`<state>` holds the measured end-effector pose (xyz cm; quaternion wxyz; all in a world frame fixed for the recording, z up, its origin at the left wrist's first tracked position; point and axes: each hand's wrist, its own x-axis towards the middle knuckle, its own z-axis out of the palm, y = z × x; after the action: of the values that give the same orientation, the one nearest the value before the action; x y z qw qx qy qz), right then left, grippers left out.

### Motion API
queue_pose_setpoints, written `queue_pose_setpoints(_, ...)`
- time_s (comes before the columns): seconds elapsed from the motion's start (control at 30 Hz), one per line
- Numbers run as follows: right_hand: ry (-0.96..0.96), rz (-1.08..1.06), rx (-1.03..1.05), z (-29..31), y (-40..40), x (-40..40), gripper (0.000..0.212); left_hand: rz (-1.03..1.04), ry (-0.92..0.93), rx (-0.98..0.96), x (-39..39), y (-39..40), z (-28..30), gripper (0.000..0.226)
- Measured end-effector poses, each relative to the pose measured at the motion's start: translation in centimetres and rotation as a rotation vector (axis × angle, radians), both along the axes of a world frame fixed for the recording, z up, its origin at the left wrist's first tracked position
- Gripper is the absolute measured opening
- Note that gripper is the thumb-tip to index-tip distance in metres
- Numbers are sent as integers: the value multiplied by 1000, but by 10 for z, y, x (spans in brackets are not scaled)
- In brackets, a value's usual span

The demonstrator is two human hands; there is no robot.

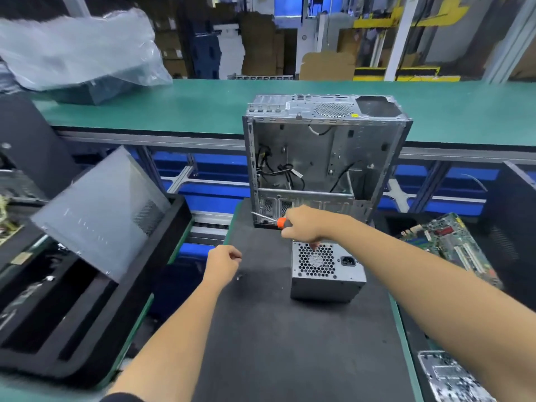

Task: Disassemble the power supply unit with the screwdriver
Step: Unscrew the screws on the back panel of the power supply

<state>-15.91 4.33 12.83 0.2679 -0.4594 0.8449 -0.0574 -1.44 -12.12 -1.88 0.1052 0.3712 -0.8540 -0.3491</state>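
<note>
— Warehouse clutter fills the top of the frame, cartons and yellow racking, and below it a green bench [203, 105] runs across. Where is the work?

— At lower centre, on a black mat [275, 338]. The power supply [326, 271] sits on it, a grey metal box with its honeycomb grille and its socket turned up toward the camera.

— And the computer case [324, 158]?

— Just behind the box, toward the middle of the frame, standing open and gutted, a few loose cables inside. A dark hole shows at its upper right corner where, I judge, the box came from.

— The hands?

— The right hand [304, 224] is wrapped round the screwdriver [269, 220] by its orange handle, the shaft pointing left toward the foot of the case. It hovers just over the far edge of the box. The left hand [223, 264] is to the left of the box, fingers curled; they may pinch something tiny, but I cannot tell.

— So how far along?

— The box is out of the case, yet its own cover looks closed. A small speck on the mat [240, 277] may be a screw; too small to be sure. Most of the opening seems still to come.

— Anything else around?

— A circuit board [446, 242] at right, a grey panel [98, 210] leaning at left.
</note>
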Motion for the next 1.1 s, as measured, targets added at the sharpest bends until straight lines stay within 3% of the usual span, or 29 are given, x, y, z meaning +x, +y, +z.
queue_pose_setpoints(0.3,44,53,-11,-39,-31,0,25,19,-107,-23,10,-11,-49,11)
queue_pose_setpoints(0.77,6,61,27,-24,-35,-4,24,12,-148,86,1,-15,-55,17)
queue_pose_setpoints(0.97,-64,99,88,6,-11,-6,12,61,272,84,-4,12,-19,46)
queue_pose_setpoints(1.03,-26,103,86,21,0,-9,13,-57,337,85,-13,29,3,42)
queue_pose_setpoints(1.1,-8,93,80,39,11,-12,14,-187,356,41,-23,46,22,24)
